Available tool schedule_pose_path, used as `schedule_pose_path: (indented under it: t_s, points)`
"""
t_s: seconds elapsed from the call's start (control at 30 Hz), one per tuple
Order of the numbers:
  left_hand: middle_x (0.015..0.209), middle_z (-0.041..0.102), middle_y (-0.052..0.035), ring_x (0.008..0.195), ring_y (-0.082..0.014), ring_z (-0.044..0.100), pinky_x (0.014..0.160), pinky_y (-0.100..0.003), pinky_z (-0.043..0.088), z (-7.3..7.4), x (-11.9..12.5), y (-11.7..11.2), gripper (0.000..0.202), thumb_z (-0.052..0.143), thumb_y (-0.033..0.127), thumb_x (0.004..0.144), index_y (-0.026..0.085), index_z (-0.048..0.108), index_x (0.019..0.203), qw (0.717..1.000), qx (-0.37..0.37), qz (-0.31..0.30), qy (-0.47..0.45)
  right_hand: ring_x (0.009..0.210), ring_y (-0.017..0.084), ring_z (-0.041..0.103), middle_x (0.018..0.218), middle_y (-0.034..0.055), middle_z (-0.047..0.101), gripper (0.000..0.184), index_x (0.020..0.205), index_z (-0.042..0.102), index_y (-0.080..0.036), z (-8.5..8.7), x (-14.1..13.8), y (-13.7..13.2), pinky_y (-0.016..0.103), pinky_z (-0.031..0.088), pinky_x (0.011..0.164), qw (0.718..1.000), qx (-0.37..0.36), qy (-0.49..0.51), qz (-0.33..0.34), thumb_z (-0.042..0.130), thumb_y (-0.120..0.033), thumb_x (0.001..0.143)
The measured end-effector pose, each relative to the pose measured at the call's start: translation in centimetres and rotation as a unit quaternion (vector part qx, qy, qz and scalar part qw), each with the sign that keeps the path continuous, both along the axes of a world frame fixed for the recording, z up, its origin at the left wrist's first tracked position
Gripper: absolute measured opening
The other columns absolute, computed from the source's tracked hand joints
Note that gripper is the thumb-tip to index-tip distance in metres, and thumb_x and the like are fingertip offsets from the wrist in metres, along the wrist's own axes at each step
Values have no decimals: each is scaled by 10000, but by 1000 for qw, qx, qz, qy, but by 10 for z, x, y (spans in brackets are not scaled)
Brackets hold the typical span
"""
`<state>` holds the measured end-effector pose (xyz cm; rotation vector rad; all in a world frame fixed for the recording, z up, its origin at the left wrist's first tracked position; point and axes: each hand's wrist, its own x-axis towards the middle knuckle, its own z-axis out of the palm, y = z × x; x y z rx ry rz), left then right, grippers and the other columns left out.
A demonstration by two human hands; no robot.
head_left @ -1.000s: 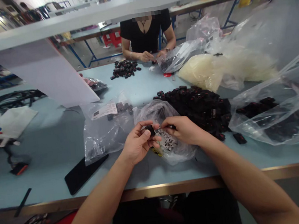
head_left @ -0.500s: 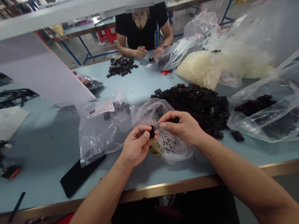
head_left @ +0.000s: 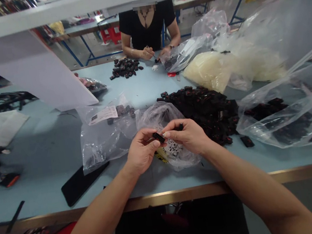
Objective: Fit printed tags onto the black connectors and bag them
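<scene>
My left hand (head_left: 143,150) is closed around a small black plastic connector (head_left: 158,137), whose slotted face shows. Thumb and index finger of my right hand (head_left: 187,136) pinch a tiny pale piece (head_left: 164,134) at the connector's right end; its exact kind is too small to make out. Just by the curled fingers of this hand is a dark bit (head_left: 181,126), and I cannot tell whether it is held. Below both hands lies an open clear plastic bag (head_left: 191,160) with many small white and grey pieces (head_left: 173,148) in it.
A heap of black connectors (head_left: 206,106) lies right of the bag. Further right is a clear bag (head_left: 299,127) with more. A black phone-like slab (head_left: 82,185) and a labelled plastic bag (head_left: 98,144) lie left. Across the table, a co-worker (head_left: 148,29) handles small parts.
The connector has turned in my left hand, so its slotted face now shows. My right hand has come slightly left, bringing the pale piece up against the connector.
</scene>
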<state>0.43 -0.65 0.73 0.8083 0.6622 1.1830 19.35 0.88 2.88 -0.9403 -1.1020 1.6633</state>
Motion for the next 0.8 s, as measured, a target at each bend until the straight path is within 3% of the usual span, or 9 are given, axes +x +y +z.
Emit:
schedule_pose_path:
  t_s: [0.1,0.23,0.37,0.53,0.8]
  points:
    - [878,790,16,757,-145,776,734,-274,682,-2,0,0,404,1008,248,663,196,730,951,1000,4,6,13,463,65,388,546,-48,576,358,779,801,-173,3,-2,-1,238,283,454,1000,5,6,5,992,-439,635]
    - [871,781,26,734,-139,776,724,-270,683,-4,0,-1,426,1014,258,649,197,719,951,1000,9,1,30,563,118,575,650,-11,682,362,780,794,-185,2,-4,-3,269,453,555,1000,17,7,13,985,-460,644]
    - [876,780,25,753,-139,773,747,-276,680,-7,-1,-2,431,1013,258,644,200,717,952,999,12,4,46,641,147,645,720,5,728,357,796,793,-196,2,-2,-3,301,524,647,999,38,-24,14,968,-479,665]
    - [833,774,19,728,-132,750,701,-241,643,-9,-3,-1,428,1020,254,613,198,740,932,996,17,13,85,696,158,650,743,12,731,325,791,786,-195,5,6,0,305,520,692,994,74,-76,36,955,-449,680]
    - [811,783,-10,707,-143,735,680,-239,612,-6,-6,-1,371,1022,242,594,180,774,864,983,72,6,171,618,119,536,681,-40,644,373,787,703,-181,2,13,5,263,417,615,988,47,-95,115,948,-429,656]
